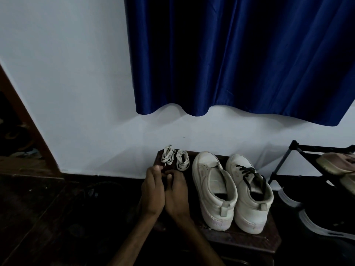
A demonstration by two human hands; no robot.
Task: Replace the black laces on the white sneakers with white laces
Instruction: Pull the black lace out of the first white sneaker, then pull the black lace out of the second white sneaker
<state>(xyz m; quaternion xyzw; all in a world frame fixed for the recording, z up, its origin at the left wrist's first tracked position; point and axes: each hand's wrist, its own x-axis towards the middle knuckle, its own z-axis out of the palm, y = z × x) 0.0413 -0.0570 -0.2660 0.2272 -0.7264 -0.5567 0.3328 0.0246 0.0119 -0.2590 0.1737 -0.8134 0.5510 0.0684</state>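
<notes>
One sneaker looks unlaced — left hand and right hand curl together, on what I cannot tell; next, thread a white lace into it.

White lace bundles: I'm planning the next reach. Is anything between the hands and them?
Nothing visible. Both coiled white lace bundles lie just beyond the left hand and right hand; the white sneakers stand to the right.
</notes>
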